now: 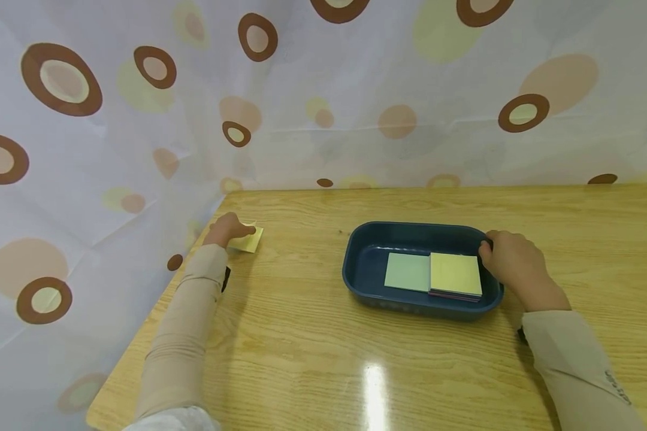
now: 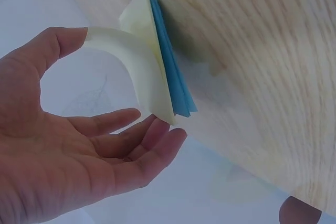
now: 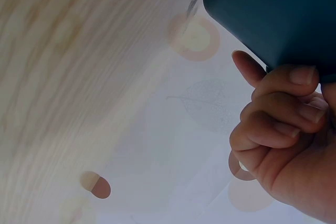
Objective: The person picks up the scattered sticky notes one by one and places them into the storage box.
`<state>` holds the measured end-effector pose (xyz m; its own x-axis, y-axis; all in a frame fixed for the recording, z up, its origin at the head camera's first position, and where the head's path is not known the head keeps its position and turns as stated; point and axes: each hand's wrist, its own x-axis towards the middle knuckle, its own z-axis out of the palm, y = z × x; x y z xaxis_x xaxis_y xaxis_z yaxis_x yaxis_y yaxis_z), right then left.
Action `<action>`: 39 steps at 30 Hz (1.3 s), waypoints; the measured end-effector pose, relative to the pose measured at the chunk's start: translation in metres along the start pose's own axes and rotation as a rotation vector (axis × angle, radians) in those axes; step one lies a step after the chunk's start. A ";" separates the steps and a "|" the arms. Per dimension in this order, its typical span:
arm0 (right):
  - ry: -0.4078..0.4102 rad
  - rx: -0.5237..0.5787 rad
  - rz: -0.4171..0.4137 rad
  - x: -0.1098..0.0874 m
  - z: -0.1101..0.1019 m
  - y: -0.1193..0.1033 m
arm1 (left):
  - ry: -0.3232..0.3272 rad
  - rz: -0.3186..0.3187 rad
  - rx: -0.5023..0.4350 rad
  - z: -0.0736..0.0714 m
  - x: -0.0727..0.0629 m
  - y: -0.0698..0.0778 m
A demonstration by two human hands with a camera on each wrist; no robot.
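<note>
At the table's left side, my left hand (image 1: pixel 229 230) holds a small stack of sticky notes (image 1: pixel 251 241) between thumb and fingertips. The left wrist view shows the pale yellow top note (image 2: pixel 146 72) bowed out toward the thumb, with blue notes (image 2: pixel 169 59) behind it. The fingertips are right at the stack's lower edge. My right hand (image 1: pixel 514 263) grips the right end of a dark blue plastic tray (image 1: pixel 366 263), thumb over the rim. In the right wrist view, curled fingers (image 3: pixel 275 111) lie against the tray's outside.
Inside the tray, a pale green note pad (image 1: pixel 407 272) lies beside a thicker stack topped with yellow (image 1: pixel 455 273). The wooden table (image 1: pixel 302 335) meets a patterned sheet (image 1: pixel 356 78) at its back and left edges.
</note>
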<state>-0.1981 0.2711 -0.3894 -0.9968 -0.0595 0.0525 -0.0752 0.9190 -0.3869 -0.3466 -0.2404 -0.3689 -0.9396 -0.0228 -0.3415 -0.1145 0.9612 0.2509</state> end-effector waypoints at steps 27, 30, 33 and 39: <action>0.007 0.004 -0.002 -0.002 0.001 0.001 | -0.060 -0.005 -0.030 0.018 0.001 0.012; 0.012 0.006 -0.010 -0.002 0.002 0.001 | -0.070 -0.024 -0.022 0.019 0.000 0.013; 0.014 0.002 -0.017 -0.001 0.002 0.000 | -0.064 -0.054 -0.036 0.021 -0.001 0.014; 0.009 0.000 -0.016 -0.001 0.002 0.000 | 0.017 -0.067 -0.054 0.029 -0.004 0.015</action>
<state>-0.1975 0.2707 -0.3914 -0.9953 -0.0704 0.0667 -0.0908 0.9181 -0.3857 -0.3355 -0.2175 -0.3905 -0.9345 -0.0911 -0.3441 -0.1937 0.9413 0.2766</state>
